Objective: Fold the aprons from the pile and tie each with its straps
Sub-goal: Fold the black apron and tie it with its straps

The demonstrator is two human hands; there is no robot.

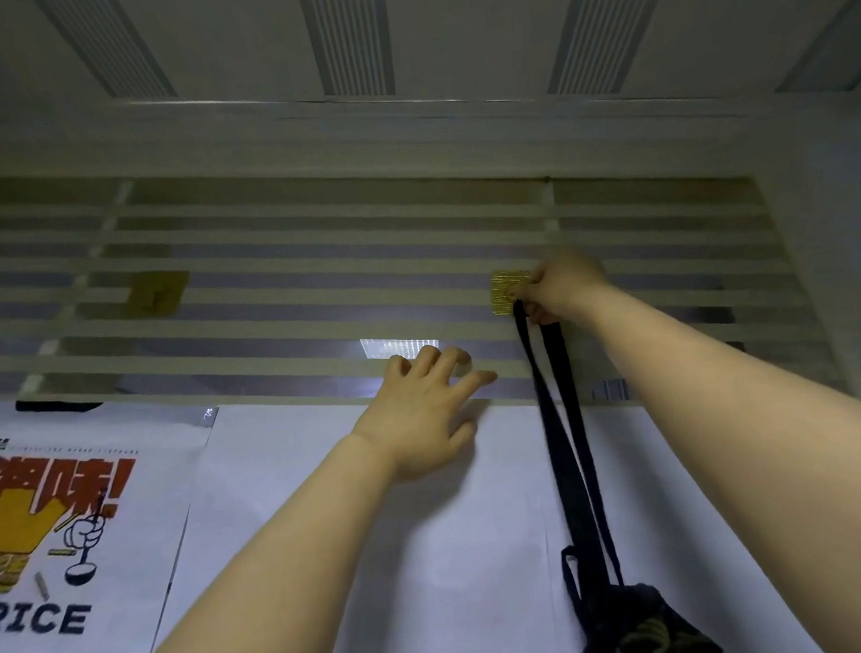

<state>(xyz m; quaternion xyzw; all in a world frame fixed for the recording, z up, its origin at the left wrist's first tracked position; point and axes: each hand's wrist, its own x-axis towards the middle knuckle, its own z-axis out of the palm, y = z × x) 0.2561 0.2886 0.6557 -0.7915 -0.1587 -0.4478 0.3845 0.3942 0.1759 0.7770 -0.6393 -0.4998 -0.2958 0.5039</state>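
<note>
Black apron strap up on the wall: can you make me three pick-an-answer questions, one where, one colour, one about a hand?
1. Where is the top of the long black fabric strap? A on a floor B at the small square gold wall hook C in a drawer
2. What colour is the hook? A gold B red C blue
3. What is the right hand doing? A lying flat B pinching the strap C waving
Answers: B, strap meets hook; A, it shines gold; B, fingers curl on the strap.

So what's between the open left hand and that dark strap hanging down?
Nothing: in the head view, only bare white wall sheet and window slats separate the left hand from the strap, which the right hand pinches at the gold hook.
</note>
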